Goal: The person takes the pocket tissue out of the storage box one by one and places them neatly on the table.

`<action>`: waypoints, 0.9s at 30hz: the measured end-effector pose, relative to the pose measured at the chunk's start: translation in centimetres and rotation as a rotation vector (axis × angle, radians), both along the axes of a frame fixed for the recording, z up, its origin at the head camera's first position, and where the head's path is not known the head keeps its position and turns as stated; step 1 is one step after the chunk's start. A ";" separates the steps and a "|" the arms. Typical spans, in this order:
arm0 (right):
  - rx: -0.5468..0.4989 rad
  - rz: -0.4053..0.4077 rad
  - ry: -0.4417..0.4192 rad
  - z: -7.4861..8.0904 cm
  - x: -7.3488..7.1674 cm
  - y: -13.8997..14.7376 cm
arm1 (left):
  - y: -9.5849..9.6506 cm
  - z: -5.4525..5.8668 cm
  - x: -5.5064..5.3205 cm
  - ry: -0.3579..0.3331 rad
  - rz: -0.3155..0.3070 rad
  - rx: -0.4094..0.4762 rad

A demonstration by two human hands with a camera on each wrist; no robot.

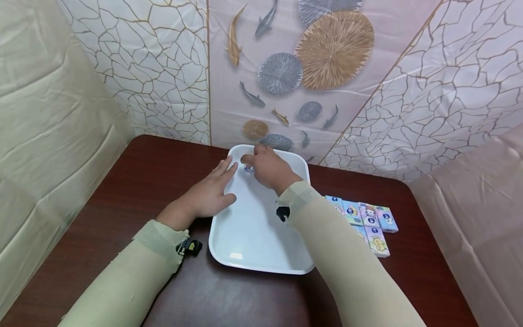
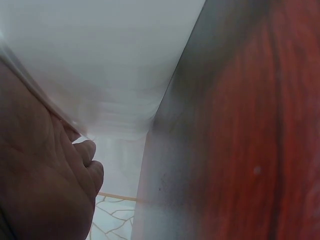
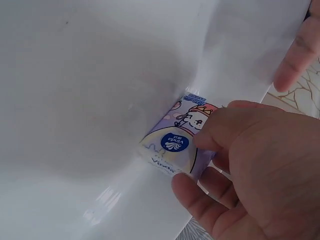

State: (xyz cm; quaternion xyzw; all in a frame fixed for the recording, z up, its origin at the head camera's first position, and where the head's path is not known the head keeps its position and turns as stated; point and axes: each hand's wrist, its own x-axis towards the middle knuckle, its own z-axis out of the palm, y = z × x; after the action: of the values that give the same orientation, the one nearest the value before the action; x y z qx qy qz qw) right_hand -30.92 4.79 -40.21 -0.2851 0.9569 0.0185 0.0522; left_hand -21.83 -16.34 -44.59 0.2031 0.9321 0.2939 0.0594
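Observation:
A white rectangular tray (image 1: 253, 222) lies on the dark red table. At its far left corner my right hand (image 1: 271, 169) grips a small pack of pocket tissues (image 3: 175, 135), fingers and thumb around one end. The pack has a cartoon print and a blue oval label, and lies against the tray's inner corner. My left hand (image 1: 208, 195) rests along the tray's left rim, fingers stretched out. In the left wrist view, that hand lies beside the tray's outer wall (image 2: 115, 75); the right wrist view shows one of its fingers near the rim.
Right of the tray, several tissue packs (image 1: 377, 241) lie side by side on the table (image 1: 421, 268), some hidden by my right forearm. Behind the table hangs a patterned cloth (image 1: 163, 68); plain cloth (image 1: 482, 200) hangs at both sides.

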 end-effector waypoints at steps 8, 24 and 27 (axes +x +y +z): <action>-0.050 0.007 -0.010 1.2 0.6 0.8 | 0.2 0.2 0.0 -0.003 0.004 -0.002; -0.381 -0.027 0.092 4.2 4.2 6.2 | 0.3 0.2 0.2 -0.023 0.032 -0.003; -0.440 -0.084 0.080 4.8 5.4 7.3 | 0.2 0.2 0.3 -0.027 0.033 -0.005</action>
State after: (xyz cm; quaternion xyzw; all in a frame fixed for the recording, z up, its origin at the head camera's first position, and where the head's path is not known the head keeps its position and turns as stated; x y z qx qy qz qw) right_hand -25.54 12.13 -35.45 -0.2483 0.9503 -0.1815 -0.0485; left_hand -21.54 -16.14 -44.38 0.1836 0.9352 0.2952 0.0676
